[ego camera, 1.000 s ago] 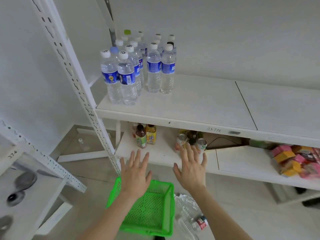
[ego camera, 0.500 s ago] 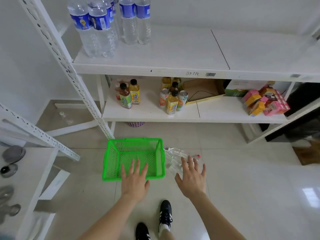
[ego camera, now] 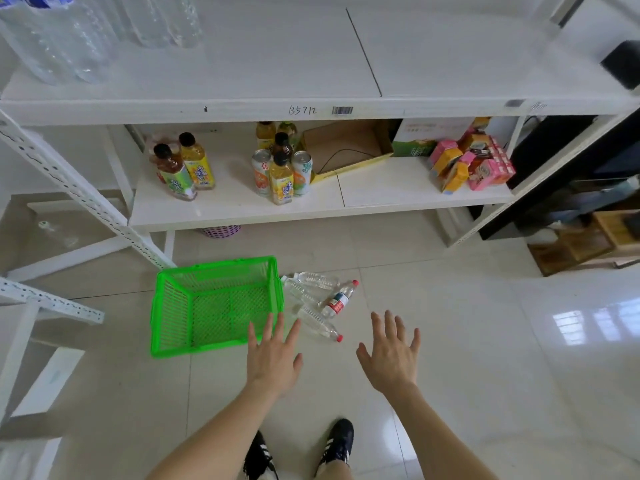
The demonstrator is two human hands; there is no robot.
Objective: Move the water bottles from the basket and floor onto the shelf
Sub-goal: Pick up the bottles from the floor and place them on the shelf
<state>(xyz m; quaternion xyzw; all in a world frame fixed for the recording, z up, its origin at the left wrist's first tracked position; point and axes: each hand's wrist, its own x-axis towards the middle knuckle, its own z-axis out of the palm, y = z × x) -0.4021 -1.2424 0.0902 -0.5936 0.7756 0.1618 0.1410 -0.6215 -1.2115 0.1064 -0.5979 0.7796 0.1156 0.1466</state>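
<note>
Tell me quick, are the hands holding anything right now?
Left hand: open, fingers spread, holding nothing.
Right hand: open, fingers spread, holding nothing.

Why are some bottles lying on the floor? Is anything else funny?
Several clear bottles lie tipped over in a heap on the floor, just right of the green basket, not upright like those on the shelf. The basket looks empty. No spill shows.
</note>
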